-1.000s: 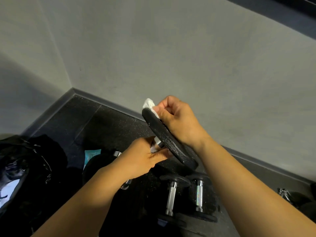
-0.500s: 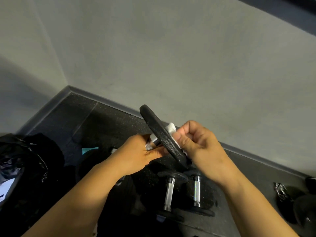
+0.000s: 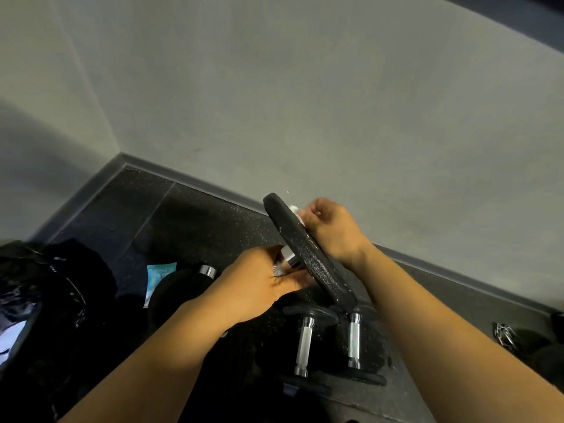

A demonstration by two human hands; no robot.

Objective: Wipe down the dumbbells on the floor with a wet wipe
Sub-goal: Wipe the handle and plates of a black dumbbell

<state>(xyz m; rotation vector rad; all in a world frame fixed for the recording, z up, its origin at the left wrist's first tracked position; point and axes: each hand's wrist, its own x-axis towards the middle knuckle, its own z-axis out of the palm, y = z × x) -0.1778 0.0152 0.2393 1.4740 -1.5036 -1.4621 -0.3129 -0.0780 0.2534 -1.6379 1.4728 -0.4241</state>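
My left hand [image 3: 262,285] grips the silver handle of a lifted dumbbell whose black end plate [image 3: 308,254] tilts up toward the wall. My right hand [image 3: 332,232] is behind the plate's upper part and presses a white wet wipe [image 3: 295,210] against its far face; only a small bit of the wipe shows. Two more dumbbells lie on the dark floor below: one with a silver handle [image 3: 305,346] and one beside it on the right [image 3: 354,340].
A black bag [image 3: 45,303] fills the lower left. A light blue wipe packet [image 3: 158,277] lies on the floor beside another black dumbbell [image 3: 183,288]. A metal chain [image 3: 505,335] and dark items sit at the right edge. The grey wall stands close behind.
My right hand with the wipe slid down the plate from its top edge, then moved back up toward the top. The left hand kept holding the handle.
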